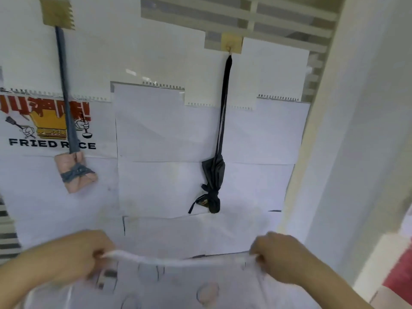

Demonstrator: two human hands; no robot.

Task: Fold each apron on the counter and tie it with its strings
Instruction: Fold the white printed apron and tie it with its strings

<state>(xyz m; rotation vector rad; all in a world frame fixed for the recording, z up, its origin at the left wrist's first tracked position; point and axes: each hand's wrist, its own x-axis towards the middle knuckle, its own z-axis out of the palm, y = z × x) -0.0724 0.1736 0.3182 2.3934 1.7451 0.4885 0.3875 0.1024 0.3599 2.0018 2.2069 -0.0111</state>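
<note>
I hold a white apron (pixel 178 284) up in front of me by its top edge. My left hand (pixel 75 257) pinches the left corner, and my right hand (pixel 283 257) pinches the right corner. The edge sags a little between them. Faint printed shapes show on the cloth, blurred. On the wall ahead, a pink apron bundle (pixel 75 172) tied with blue-grey strings hangs from a wooden hook at the upper left. A black apron bundle (pixel 213 186), knotted with its own strings, hangs from a second hook (pixel 230 44).
The wall is covered with white paper sheets (pixel 156 141) and a "FRIED RICE" poster (pixel 44 128) at the left. A white pillar (pixel 356 130) stands at the right. Something red (pixel 401 277) shows at the lower right edge.
</note>
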